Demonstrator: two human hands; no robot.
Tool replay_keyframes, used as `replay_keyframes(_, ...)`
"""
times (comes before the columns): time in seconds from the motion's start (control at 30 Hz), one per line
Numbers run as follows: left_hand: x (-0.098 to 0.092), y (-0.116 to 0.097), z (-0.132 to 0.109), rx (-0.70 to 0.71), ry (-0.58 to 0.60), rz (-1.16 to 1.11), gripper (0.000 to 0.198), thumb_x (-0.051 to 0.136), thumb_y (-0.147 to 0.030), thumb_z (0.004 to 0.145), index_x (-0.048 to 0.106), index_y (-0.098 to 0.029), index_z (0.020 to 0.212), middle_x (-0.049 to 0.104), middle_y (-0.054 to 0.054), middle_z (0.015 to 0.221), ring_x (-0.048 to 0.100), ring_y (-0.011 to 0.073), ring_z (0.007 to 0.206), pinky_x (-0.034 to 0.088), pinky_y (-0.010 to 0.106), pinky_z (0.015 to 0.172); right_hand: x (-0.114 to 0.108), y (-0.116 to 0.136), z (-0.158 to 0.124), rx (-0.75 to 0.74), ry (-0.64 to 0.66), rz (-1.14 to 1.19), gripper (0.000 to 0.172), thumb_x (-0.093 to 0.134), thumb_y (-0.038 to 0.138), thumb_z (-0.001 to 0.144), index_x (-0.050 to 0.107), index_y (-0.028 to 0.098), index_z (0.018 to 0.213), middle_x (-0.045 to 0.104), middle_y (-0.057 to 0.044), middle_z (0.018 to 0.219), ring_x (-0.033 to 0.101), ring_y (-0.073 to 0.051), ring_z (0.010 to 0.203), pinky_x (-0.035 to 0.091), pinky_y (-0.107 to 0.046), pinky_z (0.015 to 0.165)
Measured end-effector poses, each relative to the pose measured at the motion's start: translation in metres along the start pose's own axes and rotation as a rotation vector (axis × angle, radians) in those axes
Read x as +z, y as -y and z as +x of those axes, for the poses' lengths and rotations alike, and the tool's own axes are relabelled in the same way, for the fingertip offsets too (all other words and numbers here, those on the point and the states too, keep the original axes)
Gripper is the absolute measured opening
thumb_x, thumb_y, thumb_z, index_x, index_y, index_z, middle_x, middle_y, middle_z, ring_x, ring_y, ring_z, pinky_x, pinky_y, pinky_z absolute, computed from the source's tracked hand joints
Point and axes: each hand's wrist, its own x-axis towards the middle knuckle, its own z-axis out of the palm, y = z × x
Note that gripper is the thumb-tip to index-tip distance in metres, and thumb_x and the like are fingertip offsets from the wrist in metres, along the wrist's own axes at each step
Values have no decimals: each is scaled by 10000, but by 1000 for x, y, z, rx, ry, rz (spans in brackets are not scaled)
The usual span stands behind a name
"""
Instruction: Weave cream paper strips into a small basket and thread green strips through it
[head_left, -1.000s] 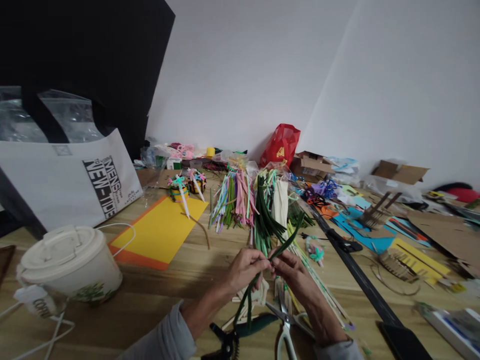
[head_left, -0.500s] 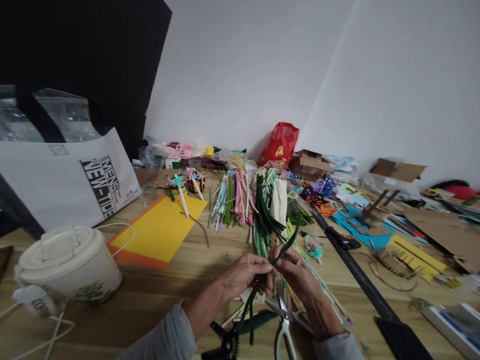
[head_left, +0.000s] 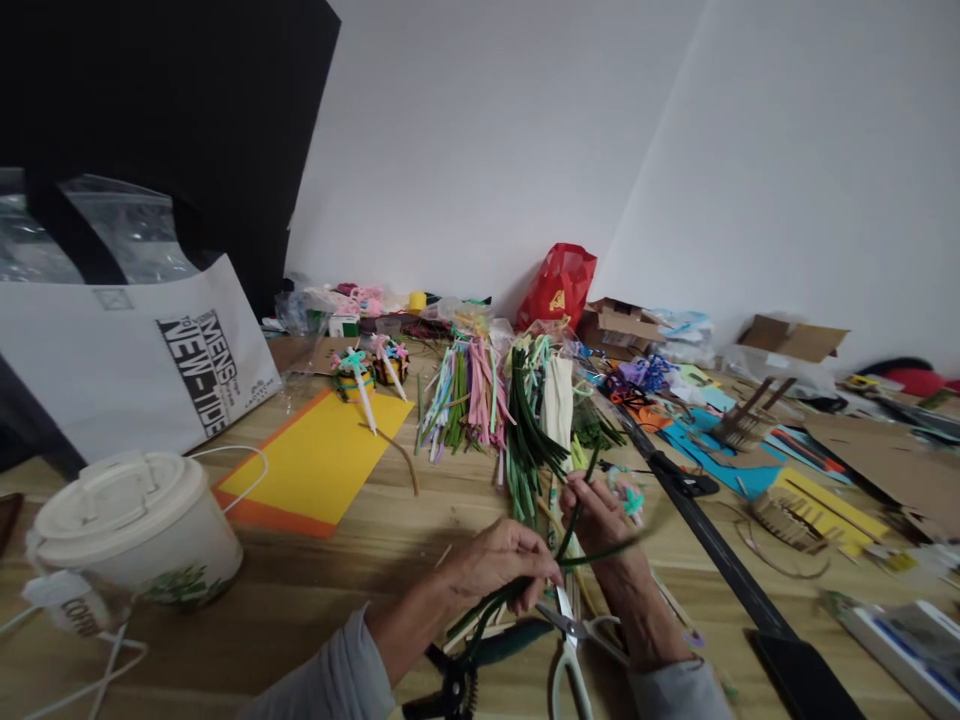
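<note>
Dark green strips (head_left: 487, 604) run through the fingers of my left hand (head_left: 504, 562), which is closed on them low over the table. Higher and to the right, my right hand (head_left: 598, 520) pinches a green strip that stands up past its fingertips. Another strip end reaches out to the right across that wrist. Scissors with white handles (head_left: 571, 640) lie open just below both hands. A dark pair of pruners (head_left: 459, 680) rests to their left. Behind the hands a bunch of dark green strips (head_left: 531, 410) spreads over the wood.
Left stand a white lidded tub (head_left: 139, 525) and a white bag (head_left: 127, 370). A yellow sheet (head_left: 322, 455) lies beside two small decorated pots. Coloured strips (head_left: 472, 395) and a red bag (head_left: 556, 288) are at the back. A black strap (head_left: 720, 560) crosses the right side.
My hands have drawn apart: the right moved up and right, the left slightly down. The strips now lean lower left, and one end swings out to the right.
</note>
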Motion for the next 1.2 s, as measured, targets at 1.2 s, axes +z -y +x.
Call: replay_keyframes(1.2,3,-5,-1,37,-8,-320,266,668,-397,700,541,-164,702,326,-98,420,223,45,351,161,210,406,12,2,-18,164,419,-118,318,796,467,679,666,181,726,572,8,606,488,-119,538,385,-232,501)
